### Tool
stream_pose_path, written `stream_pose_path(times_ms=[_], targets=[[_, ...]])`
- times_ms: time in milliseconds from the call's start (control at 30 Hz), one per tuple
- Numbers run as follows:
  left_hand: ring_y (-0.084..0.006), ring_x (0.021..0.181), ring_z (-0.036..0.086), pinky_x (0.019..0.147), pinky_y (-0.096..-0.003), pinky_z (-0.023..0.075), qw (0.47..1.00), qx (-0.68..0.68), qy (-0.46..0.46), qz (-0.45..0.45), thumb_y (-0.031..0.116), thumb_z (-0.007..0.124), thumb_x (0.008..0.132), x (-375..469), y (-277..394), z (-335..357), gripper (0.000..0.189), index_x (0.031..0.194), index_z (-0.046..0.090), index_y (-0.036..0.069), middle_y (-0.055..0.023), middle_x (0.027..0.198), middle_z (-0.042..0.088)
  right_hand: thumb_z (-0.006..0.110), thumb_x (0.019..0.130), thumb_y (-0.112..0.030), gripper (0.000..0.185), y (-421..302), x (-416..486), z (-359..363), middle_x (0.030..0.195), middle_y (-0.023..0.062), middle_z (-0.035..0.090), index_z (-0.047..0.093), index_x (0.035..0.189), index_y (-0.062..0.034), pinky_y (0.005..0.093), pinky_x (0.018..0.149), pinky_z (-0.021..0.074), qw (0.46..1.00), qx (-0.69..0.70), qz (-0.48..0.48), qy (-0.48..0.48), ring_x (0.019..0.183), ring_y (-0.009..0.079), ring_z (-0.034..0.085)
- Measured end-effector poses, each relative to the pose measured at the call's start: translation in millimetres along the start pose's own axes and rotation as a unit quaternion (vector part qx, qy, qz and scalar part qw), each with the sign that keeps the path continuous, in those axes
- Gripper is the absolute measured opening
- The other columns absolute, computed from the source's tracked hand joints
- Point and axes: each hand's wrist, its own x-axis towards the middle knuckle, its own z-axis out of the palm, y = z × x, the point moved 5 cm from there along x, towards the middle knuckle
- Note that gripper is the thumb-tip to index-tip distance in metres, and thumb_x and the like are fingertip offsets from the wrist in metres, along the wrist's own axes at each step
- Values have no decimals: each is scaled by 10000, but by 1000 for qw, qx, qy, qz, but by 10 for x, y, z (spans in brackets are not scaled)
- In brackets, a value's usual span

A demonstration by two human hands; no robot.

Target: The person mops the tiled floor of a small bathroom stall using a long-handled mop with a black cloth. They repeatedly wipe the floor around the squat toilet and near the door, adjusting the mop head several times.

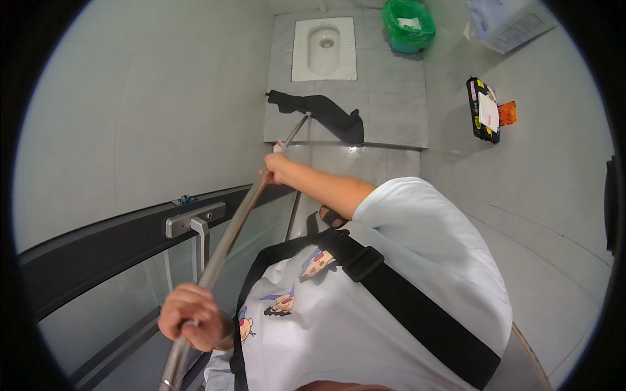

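My left hand grips the upper part of a metal mop pole at the lower left, beside my body. Farther down, my right hand closes around the same pole, with my right arm reaching across in front of me. The pole slants away to a dark cloth mop head. It lies spread across the grey tiled step, just in front of a white squat toilet. A whitish fitting with a red mark sits on the pole just beyond my right hand.
A bin with a green liner stands right of the toilet, paper inside. On the right wall are a black holder and a white box. The dark-framed door with a lever handle is close at left. The step's edge crosses ahead.
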Motion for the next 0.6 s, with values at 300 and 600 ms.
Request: stream_pose_path(times_ms=[300, 600], targets=[[-99, 407, 423, 384, -215, 367, 1000, -17, -8, 12, 354, 486, 808, -85, 376, 105, 379, 1011, 466, 34, -2, 495, 427, 362, 833, -149, 192, 416, 141, -188, 720, 145, 502, 410, 906, 22, 404, 446, 474, 970, -220, 100, -15, 557, 266, 544], [-95, 449, 342, 433, -220, 290, 994, -62, 88, 26, 372, 476, 807, -48, 746, -143, 382, 937, 502, 13, -9, 515, 369, 411, 790, -53, 79, 773, -510, -229, 745, 124, 539, 454, 848, -21, 400, 528, 503, 974, -217, 67, 4, 593, 244, 567]])
